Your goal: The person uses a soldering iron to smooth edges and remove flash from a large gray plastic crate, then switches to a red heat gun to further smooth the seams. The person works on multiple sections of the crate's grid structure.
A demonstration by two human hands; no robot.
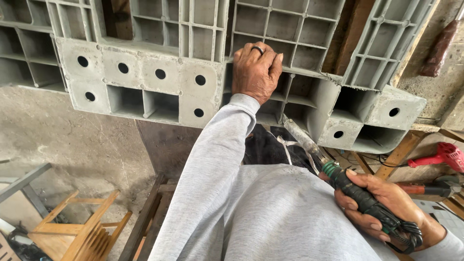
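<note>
My left hand (256,70), a dark ring on one finger, grips the ribbed edge of a grey plastic pallet (159,77) standing upright in front of me. My right hand (382,203) holds a tool with a black handle (357,195), a green collar and a long metal tip (302,137). The tip points up toward the pallet's lower edge, close to it; whether it touches is unclear. A dark cord is coiled at the handle's rear end by my wrist. Grey sleeves cover both arms.
A second grey pallet section (382,116) leans at the right. A red power tool (442,154) lies on wooden boards at the right edge. A wooden stool frame (79,227) lies on the concrete floor (72,145) at lower left, beside dark timber beams (145,217).
</note>
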